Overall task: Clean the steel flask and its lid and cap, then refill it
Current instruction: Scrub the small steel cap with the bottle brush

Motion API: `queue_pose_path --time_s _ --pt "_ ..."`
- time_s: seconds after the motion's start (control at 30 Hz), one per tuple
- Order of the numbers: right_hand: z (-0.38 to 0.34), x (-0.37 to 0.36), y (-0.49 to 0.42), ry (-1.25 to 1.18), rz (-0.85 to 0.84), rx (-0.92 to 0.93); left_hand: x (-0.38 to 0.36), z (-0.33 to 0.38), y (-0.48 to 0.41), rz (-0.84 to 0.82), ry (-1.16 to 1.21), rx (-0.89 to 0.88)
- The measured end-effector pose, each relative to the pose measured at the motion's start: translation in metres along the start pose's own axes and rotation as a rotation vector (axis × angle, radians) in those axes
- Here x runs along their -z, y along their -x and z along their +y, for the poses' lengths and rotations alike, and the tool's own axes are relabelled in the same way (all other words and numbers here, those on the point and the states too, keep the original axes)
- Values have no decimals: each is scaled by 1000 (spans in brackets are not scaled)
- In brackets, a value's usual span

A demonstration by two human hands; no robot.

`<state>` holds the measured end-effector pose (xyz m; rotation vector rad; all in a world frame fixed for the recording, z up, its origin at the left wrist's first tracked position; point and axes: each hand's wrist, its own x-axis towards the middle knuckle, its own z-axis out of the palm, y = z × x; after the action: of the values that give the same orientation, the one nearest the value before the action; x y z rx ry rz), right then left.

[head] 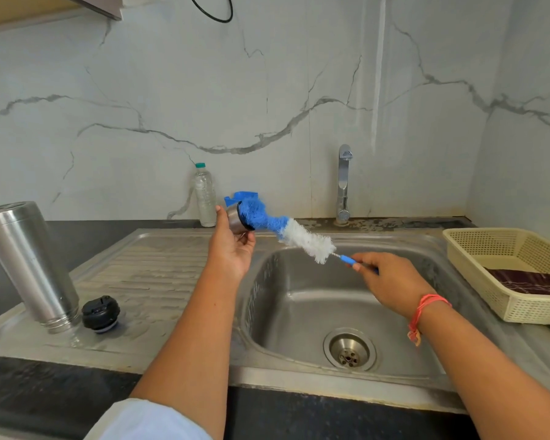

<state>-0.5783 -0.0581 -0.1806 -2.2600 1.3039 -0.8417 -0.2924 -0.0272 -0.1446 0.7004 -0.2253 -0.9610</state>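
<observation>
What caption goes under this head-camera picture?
Over the sink, the left hand holds the steel cap while the right hand presses a bottle brush into it.

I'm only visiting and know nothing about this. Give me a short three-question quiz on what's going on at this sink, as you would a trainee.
1. True or false: the tall steel flask stands upside down on the ribbed drainboard.
2. Where is the round black lid? A) in the basin B) on the drainboard beside the flask C) in the cream basket
3. Fill in: the right hand holds the blue-and-white bottle brush by its handle, with its blue end in the ____ held by the left hand.

Key: 1 true; 2 B; 3 small steel cap.
</observation>
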Motion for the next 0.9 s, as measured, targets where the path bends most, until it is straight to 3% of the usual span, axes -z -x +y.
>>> queue_pose_path --time_s 0.23,0.37,0.47,0.53,0.7,0.8,0.9 --pt "1 3 -2 255 72 67 3 -9 0 -53 -313 3" --pt "-1 7 0 274 203 131 1 -14 3 -72 -327 13" --pt "-2 10 1 322 98 112 3 -13 1 -97 -255 16" --pt "-4 9 1 202 -90 62 4 -12 0 -117 -216 19" --pt "-13 5 10 -523 -444 -203 5 -11 0 -149 -144 35" --pt "-16 -3 11 -556 -429 -244 0 -10 2 -162 -70 34" --pt "-15 -10 8 -319 -212 -41 0 -9 -2 -120 -43 20"
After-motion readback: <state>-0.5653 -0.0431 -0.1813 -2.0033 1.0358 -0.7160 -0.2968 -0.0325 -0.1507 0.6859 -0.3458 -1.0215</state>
